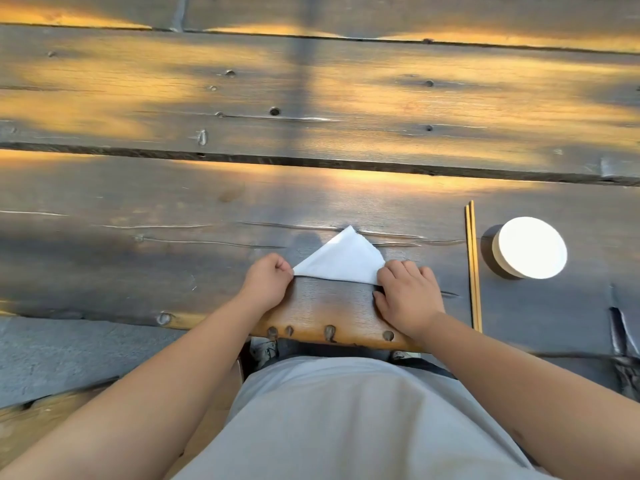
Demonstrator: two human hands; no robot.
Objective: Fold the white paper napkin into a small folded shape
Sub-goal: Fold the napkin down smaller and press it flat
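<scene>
The white paper napkin [341, 259] lies on the dark wooden table [207, 188] as a triangle, its tip pointing away from me and its long edge toward me. My left hand [268, 284] pinches the napkin's left corner with curled fingers. My right hand [407, 294] presses flat on the right corner, fingers covering that end of the paper.
A pair of wooden chopsticks [473, 265] lies lengthwise to the right of my right hand. Farther right stands a round white bowl or cup [530, 247]. The table's near edge [332, 336] runs just below my wrists, with my light shirt beneath it.
</scene>
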